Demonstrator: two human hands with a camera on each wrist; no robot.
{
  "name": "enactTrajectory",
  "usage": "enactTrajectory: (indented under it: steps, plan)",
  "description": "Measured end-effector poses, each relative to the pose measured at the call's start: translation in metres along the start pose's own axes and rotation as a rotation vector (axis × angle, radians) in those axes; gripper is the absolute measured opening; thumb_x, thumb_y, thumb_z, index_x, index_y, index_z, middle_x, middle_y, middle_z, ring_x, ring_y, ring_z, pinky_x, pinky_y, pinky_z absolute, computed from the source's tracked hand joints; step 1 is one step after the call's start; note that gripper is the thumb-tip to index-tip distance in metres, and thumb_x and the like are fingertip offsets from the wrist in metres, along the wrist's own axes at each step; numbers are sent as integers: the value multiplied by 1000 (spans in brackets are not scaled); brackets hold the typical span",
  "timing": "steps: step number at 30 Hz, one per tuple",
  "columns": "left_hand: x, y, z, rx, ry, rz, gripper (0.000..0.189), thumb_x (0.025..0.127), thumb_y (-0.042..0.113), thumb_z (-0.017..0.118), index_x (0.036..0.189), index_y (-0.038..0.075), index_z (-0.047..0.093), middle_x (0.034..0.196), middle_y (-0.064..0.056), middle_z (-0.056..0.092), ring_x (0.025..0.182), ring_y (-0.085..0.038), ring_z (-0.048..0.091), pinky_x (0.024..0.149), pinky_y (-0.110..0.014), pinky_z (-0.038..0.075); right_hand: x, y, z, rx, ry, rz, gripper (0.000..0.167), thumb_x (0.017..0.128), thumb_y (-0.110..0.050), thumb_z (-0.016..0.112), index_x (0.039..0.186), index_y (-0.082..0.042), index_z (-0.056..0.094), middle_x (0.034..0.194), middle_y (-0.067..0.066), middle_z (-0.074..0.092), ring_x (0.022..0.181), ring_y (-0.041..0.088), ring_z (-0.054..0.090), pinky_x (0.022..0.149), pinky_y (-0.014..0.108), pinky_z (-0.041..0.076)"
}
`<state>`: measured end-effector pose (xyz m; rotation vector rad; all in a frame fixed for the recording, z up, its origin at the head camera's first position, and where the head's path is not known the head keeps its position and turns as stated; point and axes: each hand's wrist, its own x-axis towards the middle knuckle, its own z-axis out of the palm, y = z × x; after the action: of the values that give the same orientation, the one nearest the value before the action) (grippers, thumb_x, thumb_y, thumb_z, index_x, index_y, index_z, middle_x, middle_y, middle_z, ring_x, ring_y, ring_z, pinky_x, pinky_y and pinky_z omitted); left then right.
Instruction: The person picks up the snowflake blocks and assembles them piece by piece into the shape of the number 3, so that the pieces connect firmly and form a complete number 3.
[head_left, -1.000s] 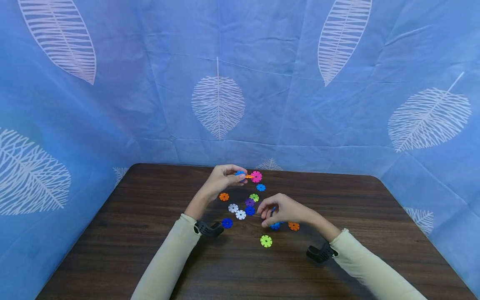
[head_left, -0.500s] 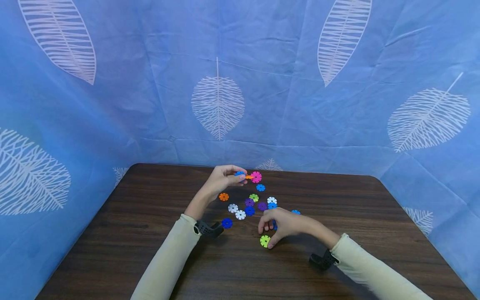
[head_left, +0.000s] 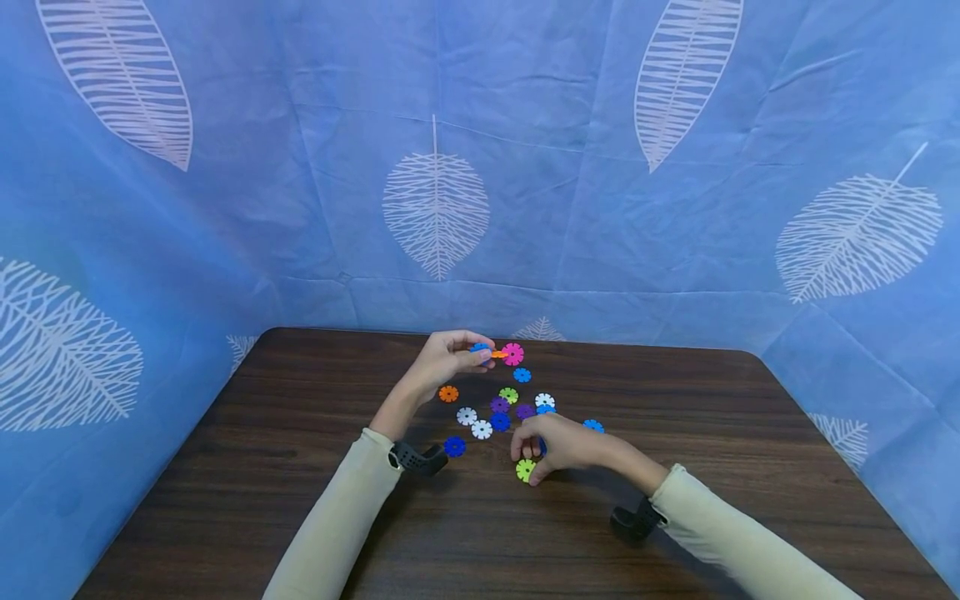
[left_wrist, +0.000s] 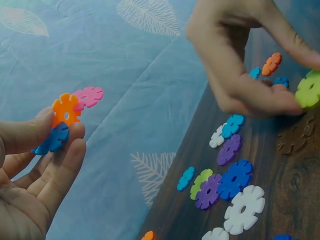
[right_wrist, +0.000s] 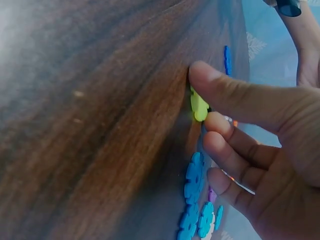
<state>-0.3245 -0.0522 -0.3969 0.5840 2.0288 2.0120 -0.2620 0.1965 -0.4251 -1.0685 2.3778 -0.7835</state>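
Nearest, a lime notched disc (head_left: 526, 472) is pinched between the thumb and fingers of the right hand (head_left: 566, 442), to the right of the front white disc (head_left: 482, 429) and closer to the wearer; whether it is lifted clear of the surface (head_left: 480, 533) cannot be told. Beside it, a brown notched disc (left_wrist: 295, 137) is seen from the left wrist. To the left of the front white disc and slightly nearer, a navy disc (head_left: 454, 447) is laid flat. Just behind that white disc, a second white disc (head_left: 467, 416) is placed to the left and a royal-blue disc (head_left: 499, 422) to the right. Farther behind it, a purple disc (head_left: 499, 404) is overlapped with a green disc (head_left: 508, 396), a single orange disc (head_left: 448, 393) is set to the left, and a sky-blue disc (head_left: 522, 375) is set to the right. Well behind the front white disc, a linked trio (left_wrist: 66, 110) of blue, orange and pink discs is held up by the left hand (head_left: 456, 358), its blue and orange parts gripped between thumb and fingers. The background is filled by a leaf-printed blue cloth (head_left: 337, 225).
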Motion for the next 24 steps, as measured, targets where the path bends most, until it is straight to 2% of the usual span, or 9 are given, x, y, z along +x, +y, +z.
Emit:
enactTrajectory:
  steps: [5,8,15,18,24]
  plan:
    - [0,0,0,-11,-3,0,25,100,10,65,122,-1,69,121,-25,68,98,-21,74,103,-51,54,5,3,-2,-23,56,33,23,77,-7,88,92,-6,70,80,7,62,72,10,53,65,20,49]
    - [0,0,1,-5,-1,-1,25,100,10,65,122,-1,69,118,-20,70,97,-19,74,101,-48,56,8,6,-3,-22,76,53,22,78,-7,88,90,-6,69,78,7,61,69,6,50,63,20,48]
    - [0,-2,1,-5,-7,-6,27,100,11,64,124,-3,67,121,-22,69,97,-18,74,100,-46,57,13,13,-7,-73,108,79,28,75,-12,91,86,-5,66,75,3,57,65,3,47,60,20,46]
    - [1,-3,1,6,-5,-3,27,100,12,65,124,-2,68,119,-20,70,99,-21,74,99,-44,57,13,14,-8,-89,116,87,27,75,-13,91,83,-5,67,74,3,59,65,3,48,59,20,46]
    - [1,-4,1,3,-6,7,27,100,12,66,123,-2,68,119,-20,70,112,-41,69,102,-51,54,15,12,-10,-86,108,62,22,77,-9,89,83,-4,69,75,6,62,66,2,48,60,19,46]
